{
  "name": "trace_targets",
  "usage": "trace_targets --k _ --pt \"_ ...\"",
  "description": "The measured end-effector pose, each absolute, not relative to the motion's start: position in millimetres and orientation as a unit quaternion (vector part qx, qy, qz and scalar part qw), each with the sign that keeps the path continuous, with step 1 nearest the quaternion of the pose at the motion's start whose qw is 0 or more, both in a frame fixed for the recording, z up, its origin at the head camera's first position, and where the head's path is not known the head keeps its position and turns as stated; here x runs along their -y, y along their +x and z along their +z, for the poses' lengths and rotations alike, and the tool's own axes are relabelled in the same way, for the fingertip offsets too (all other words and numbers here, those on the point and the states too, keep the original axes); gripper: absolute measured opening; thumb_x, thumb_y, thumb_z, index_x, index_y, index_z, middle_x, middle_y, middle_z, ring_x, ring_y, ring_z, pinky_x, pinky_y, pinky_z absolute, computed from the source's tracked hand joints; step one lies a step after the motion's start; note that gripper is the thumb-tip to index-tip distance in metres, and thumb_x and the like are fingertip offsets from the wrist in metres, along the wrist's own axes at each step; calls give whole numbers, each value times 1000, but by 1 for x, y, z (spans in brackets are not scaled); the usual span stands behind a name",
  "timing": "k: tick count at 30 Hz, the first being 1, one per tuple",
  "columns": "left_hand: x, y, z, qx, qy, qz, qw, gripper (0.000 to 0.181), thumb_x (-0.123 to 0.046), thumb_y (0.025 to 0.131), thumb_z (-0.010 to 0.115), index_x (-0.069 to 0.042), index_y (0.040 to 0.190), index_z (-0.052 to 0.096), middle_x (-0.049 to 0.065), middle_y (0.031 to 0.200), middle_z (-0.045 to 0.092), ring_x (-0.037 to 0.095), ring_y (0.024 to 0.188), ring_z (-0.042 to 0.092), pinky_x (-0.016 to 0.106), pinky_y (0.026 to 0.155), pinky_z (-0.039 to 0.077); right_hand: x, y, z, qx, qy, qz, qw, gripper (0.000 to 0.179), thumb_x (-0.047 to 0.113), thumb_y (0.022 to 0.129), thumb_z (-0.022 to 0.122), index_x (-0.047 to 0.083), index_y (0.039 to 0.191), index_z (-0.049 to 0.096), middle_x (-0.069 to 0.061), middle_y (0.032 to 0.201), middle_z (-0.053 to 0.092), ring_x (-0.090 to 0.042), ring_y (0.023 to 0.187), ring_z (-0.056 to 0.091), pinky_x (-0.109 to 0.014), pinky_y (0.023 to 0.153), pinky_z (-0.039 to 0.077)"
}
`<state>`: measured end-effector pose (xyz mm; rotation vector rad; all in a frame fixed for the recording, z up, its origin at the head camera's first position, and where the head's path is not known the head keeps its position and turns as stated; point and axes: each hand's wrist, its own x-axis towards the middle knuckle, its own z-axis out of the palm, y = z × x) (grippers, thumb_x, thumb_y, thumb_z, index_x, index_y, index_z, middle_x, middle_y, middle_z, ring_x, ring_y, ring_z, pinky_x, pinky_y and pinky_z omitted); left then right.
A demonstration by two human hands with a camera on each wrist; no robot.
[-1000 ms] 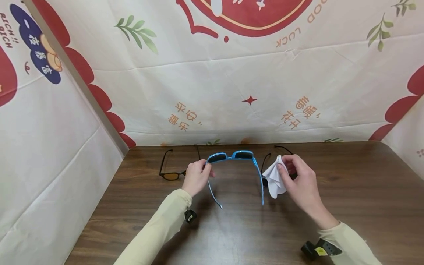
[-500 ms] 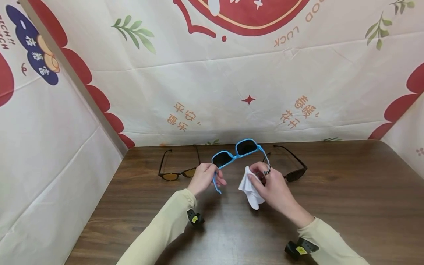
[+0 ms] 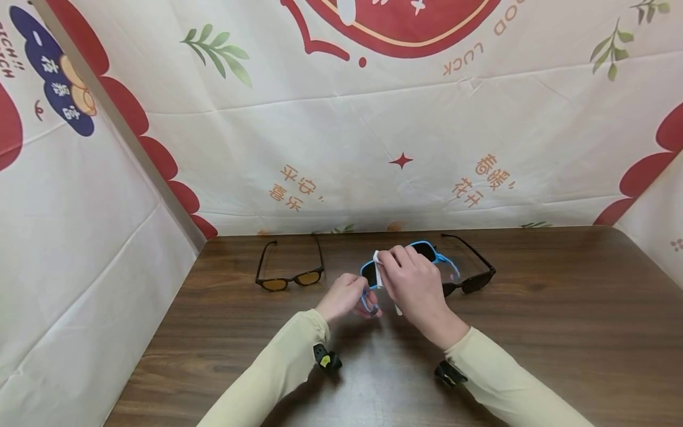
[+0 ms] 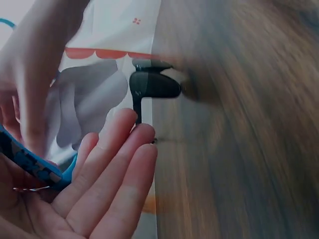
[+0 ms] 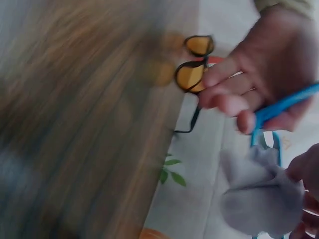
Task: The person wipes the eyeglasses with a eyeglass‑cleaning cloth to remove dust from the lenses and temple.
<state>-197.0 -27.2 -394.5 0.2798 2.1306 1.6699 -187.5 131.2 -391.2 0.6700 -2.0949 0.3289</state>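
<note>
My left hand (image 3: 344,299) pinches the blue-framed sunglasses (image 3: 425,249) by the hinge end and temple arm, holding them up over the table. In the left wrist view the blue temple arm (image 4: 32,164) lies against the thumb, and the other fingers extend loosely. A white cleaning cloth (image 3: 378,271) is gripped by my right hand (image 3: 418,290), which is at the front of the sunglasses and covers the bridge and part of the lenses. Seen from the right wrist, the cloth (image 5: 264,199) hangs in folds over the blue frame.
On the brown wooden table (image 3: 560,308), black-framed glasses with amber lenses (image 3: 290,281) lie unfolded at the left. Black sunglasses (image 3: 475,281) lie behind my right hand. A white printed sheet (image 3: 347,148) backs the table.
My right hand has moved left with the cloth, from beside the blue sunglasses onto their lens. My left hand has moved slightly right and toward me, tilting the sunglasses.
</note>
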Motion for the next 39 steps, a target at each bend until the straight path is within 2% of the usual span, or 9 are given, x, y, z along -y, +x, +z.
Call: trace_targets --k 3,10,14,20,23,28,33,36,39 --pt "23 -194 -394 -767 99 596 217 34 -8 92 32 6 78 60 21 70 68 30 68 70 48 67 56 -131 -189 -397 848 276 133 433 12 1 82 66 1 94 63 -11 82 60 -29 68 55 -40 55 47" --pt "22 -191 -392 -771 114 592 203 37 -10 97 33 8 89 64 22 72 68 33 67 69 45 65 57 -135 -179 -406 868 316 196 328 22 0 78 69 6 99 65 -6 89 62 -25 80 58 -39 66 50" --pt "23 -189 -391 -773 113 586 217 36 -9 97 32 11 89 61 21 74 69 31 71 70 46 68 56 -141 -174 -406 872 291 126 372 25 0 72 73 4 95 65 -10 86 61 -29 76 51 -39 63 42" --pt "19 -187 -387 -773 108 584 226 34 -10 96 33 7 84 60 21 75 69 29 71 70 45 70 56 -142 -178 -401 859 262 111 426 23 -1 75 74 2 95 64 -16 90 59 -34 75 51 -41 60 38" --pt "16 -187 -388 -775 114 583 216 34 -10 96 33 6 83 59 21 74 69 28 69 70 47 69 56 -140 -178 -399 858 267 145 414 21 -1 78 72 3 98 65 -14 90 60 -33 77 52 -42 63 39" --pt "14 -185 -392 -780 142 576 199 39 -14 101 32 4 86 64 18 70 68 29 68 69 47 68 56 -139 -176 -397 860 308 215 346 18 -1 81 70 6 96 67 -7 91 63 -26 79 56 -39 66 43" --pt "16 -184 -397 -782 143 574 197 40 -13 102 31 3 87 64 15 68 68 25 64 68 43 66 57 -144 -173 -397 885 321 185 283 30 -5 67 79 9 92 68 -4 88 63 -22 77 54 -37 65 45" --pt "16 -184 -399 -791 133 563 199 35 -12 100 33 4 86 62 14 67 68 23 63 68 40 65 57 -149 -171 -397 897 313 118 287 31 -6 65 77 10 88 65 -5 84 61 -24 75 49 -35 63 40" --pt "15 -183 -399 -804 129 543 203 32 -12 100 37 5 85 60 12 65 67 23 62 68 37 62 57 -151 -171 -397 889 306 56 334 23 -2 70 74 7 87 61 -8 82 59 -27 73 48 -35 61 37"
